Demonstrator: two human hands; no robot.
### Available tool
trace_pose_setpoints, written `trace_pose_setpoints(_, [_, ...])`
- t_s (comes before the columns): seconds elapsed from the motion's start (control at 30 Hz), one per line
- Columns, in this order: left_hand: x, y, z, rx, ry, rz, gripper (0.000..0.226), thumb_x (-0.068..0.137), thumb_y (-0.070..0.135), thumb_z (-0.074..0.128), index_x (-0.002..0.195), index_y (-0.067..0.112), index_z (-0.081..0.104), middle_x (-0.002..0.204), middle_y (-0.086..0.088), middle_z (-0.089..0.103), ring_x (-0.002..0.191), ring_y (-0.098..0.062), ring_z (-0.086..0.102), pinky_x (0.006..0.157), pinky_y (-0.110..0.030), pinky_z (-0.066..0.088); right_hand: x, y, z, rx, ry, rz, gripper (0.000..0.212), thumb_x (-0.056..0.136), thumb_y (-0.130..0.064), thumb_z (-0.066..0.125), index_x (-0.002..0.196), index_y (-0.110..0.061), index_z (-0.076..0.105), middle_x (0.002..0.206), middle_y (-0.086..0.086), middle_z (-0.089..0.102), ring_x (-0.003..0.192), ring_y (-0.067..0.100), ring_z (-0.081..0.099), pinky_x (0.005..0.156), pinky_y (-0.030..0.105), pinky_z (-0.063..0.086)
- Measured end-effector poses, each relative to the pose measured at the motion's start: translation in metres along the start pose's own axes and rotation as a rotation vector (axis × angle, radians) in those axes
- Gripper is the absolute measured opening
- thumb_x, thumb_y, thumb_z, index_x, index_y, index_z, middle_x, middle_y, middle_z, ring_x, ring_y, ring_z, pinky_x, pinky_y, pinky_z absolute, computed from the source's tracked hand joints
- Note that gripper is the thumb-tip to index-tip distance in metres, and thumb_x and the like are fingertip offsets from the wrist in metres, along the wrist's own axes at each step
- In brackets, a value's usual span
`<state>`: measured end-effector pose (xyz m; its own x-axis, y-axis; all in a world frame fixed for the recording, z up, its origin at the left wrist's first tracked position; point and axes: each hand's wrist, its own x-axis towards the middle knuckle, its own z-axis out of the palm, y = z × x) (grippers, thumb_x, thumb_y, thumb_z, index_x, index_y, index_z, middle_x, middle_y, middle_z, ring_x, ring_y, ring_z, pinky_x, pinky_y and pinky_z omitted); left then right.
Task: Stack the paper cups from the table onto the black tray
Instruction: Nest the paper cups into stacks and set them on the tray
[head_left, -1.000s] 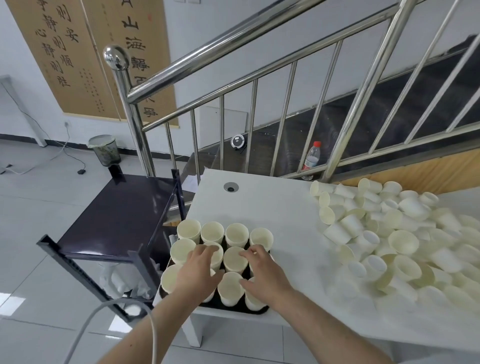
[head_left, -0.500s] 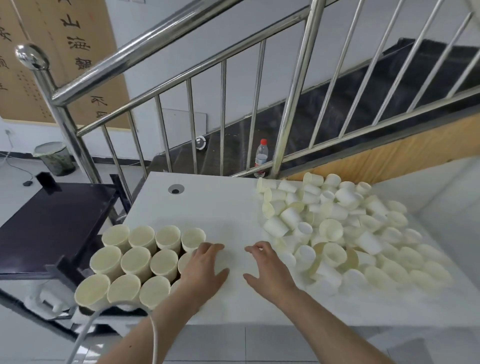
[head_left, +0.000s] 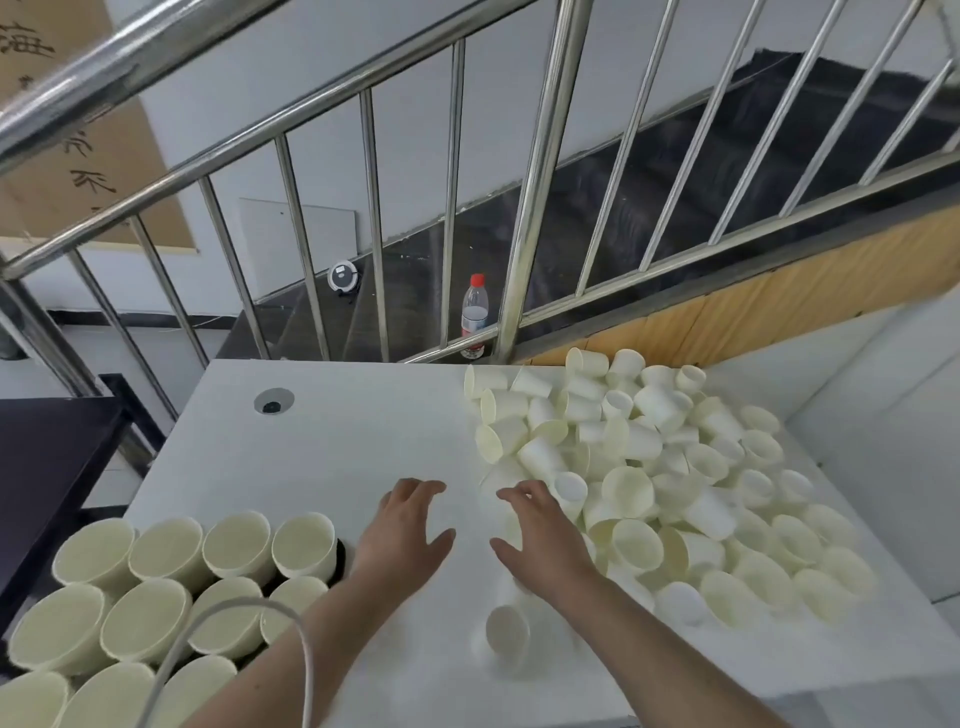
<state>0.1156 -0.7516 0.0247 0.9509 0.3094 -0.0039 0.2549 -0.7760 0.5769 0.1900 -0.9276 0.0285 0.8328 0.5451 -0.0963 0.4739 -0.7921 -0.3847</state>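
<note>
Paper cups (head_left: 649, 478) are seen heaped loosely at the right of the frame on the white table (head_left: 363, 431), most tipped on their sides, one stray cup (head_left: 506, 631) lying near the lower centre. More upright cups (head_left: 228, 545) are packed on the black tray (head_left: 340, 558) at lower left. The left hand (head_left: 402, 535) is held over bare tabletop, fingers spread and empty. The right hand (head_left: 540, 535) is poised at the heap's near edge, fingers loosely curved, nothing gripped. The cups are judged light, thin-walled and easily crushed or sent rolling. A gentle hold around the sidewall just under the rolled rim is called for, where stiffness is greatest, and squeezing mid-body is best avoided.
</note>
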Motion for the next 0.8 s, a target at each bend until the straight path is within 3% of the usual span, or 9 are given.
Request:
trace_pose_setpoints(0.4, [0.096,-0.039,0.001,-0.057,-0.032,-0.049,0.053,0.090,0.039,0.057,0.138,0.031,0.038,0.135,0.013,0.039,0.124,-0.008,0.041,0.088,-0.023,0.046,0.130,0.026,-0.001,-0.048,-0.003,0.145,0.041,0.096,-0.033,0.053,0.134,-0.018,0.047,0.135,-0.003,0.041,0.119,0.016,0.050,0.091,0.030,0.047])
trace_pose_setpoints(0.63, [0.120,-0.054,0.009,-0.043,-0.054,-0.082,0.051,0.090,0.040,0.054,0.138,0.033,0.036,0.134,0.016,0.038,0.122,-0.005,0.041,0.083,-0.020,0.046,0.191,0.035,0.008,-0.134,-0.091,0.220,0.040,0.096,-0.034,0.054,0.132,-0.018,0.047,0.134,0.000,0.041,0.112,0.021,0.057,0.085,0.030,0.046])
trace_pose_setpoints(0.8, [0.126,-0.055,0.017,-0.048,-0.060,-0.081,0.051,0.090,0.039,0.054,0.138,0.032,0.036,0.133,0.015,0.038,0.122,-0.005,0.042,0.085,-0.021,0.047,0.211,0.041,0.020,-0.197,-0.114,0.225,0.027,0.094,-0.027,0.054,0.120,-0.018,0.052,0.124,-0.001,0.044,0.104,0.022,0.060,0.072,0.027,0.040])
